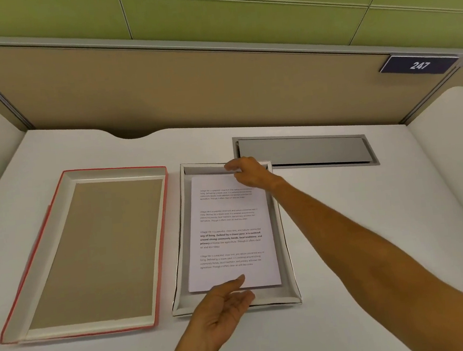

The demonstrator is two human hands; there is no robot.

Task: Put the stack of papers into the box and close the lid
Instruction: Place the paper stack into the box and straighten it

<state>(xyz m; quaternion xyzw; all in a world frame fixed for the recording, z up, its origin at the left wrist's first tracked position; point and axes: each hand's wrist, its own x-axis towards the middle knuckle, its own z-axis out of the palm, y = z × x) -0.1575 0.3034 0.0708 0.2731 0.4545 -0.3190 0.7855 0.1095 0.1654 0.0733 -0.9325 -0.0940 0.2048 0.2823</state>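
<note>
Resting inside the shallow white cardboard box [282, 227], the stack of white printed papers [230, 232] lies flat on the box floor, a little nearer the right wall than the left, with bare floor showing at the far and near ends; the person's left hand [224, 314] hovers over the near rim with its fingers [243, 297] loosely spread and holding nothing, the thumb tip just touching the near edge of the sheets; the right hand [248, 172] reaches to the far end, its fingers [231, 166] curled narrow over the far wall of the box, though whether they pinch the top of the stack as well I cannot tell.

Trouble, I judge, would come from the sheets themselves; a careless drag of the thumb could fan the top pages or ride a corner up the box wall, and the lid would then crease it; the thin walls already look bowed at the near corners, so a lid pressed on crooked could buckle them.

The red-edged cardboard lid [85, 251] lies upturned on the white tabletop [370, 218], just beside the box on its left and apart from it; it must be flipped before it fits; nothing lies between the two; a grey metal cable flap [304, 151] sits recessed behind the box, and a dark blue numbered plate [419, 65] hangs on the beige partition.
</note>
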